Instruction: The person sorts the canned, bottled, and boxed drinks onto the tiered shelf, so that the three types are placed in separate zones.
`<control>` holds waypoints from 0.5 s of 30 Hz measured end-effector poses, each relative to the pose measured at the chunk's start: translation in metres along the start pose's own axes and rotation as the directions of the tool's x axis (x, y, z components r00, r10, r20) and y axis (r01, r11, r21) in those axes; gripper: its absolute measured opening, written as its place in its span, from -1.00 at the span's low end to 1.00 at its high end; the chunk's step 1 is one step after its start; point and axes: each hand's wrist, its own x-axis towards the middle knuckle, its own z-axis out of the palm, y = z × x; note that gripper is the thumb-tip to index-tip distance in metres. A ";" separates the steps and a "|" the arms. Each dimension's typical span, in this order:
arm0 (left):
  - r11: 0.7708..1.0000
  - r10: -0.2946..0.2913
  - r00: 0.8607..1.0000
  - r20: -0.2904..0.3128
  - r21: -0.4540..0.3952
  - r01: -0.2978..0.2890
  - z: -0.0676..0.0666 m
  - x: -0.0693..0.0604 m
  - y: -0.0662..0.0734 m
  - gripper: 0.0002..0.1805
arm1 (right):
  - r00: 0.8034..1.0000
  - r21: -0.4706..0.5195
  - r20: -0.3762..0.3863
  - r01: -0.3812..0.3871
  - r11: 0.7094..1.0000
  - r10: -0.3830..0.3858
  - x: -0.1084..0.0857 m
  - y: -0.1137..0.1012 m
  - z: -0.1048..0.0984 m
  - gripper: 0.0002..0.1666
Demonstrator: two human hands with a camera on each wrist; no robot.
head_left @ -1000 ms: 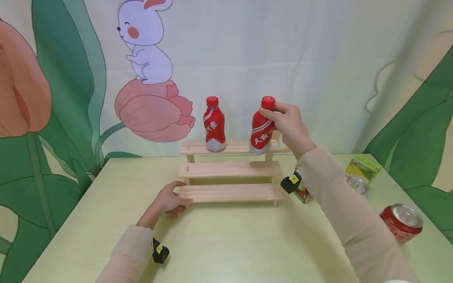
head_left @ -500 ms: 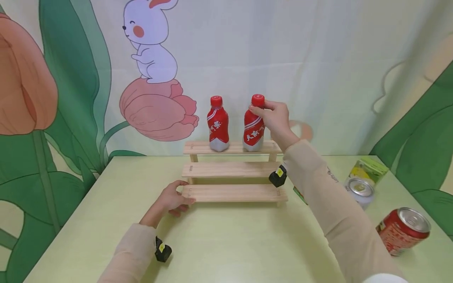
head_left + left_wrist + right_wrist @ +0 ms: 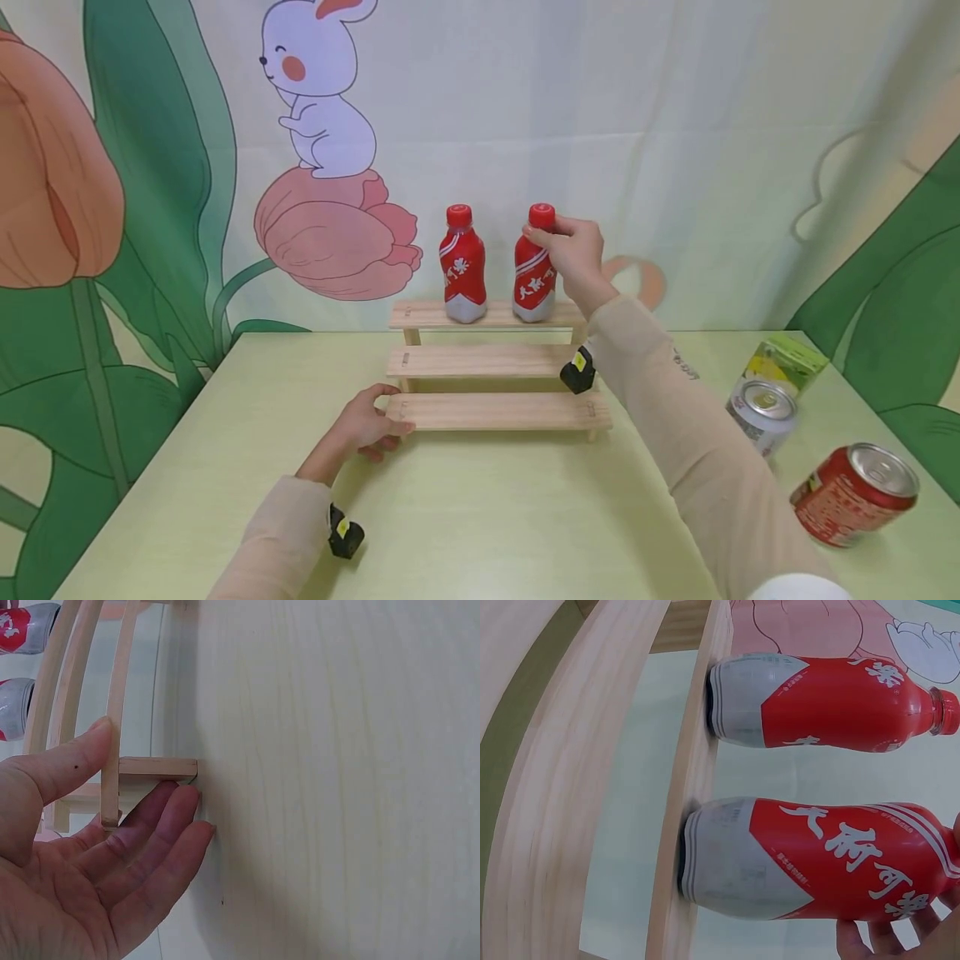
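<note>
A three-tier wooden display rack stands on the table. At its left end my left hand holds the lowest tier, thumb on the board's edge and fingers beneath, beside the leg. On the top tier a red-labelled cola bottle stands upright towards the right. My right hand pinches it just below the red cap, and in the right wrist view its base meets the board. A matching cola bottle stands on the same tier to its left, a gap between them.
On the right of the table stand a red can, a white can and a green-yellow drink carton. A printed curtain hangs close behind the rack. The right forearm crosses over the table.
My right hand has moved left and set the tilted bottle upright on the top tier, nearer the other bottle. The left hand keeps its hold on the rack. The head view has shifted slightly.
</note>
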 end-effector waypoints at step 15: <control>1.000 -0.013 1.000 0.000 0.007 0.013 0.000 0.000 0.000 -0.32 | 0.999 -0.050 0.013 0.047 0.998 -0.047 -0.003 0.006 0.000 -0.38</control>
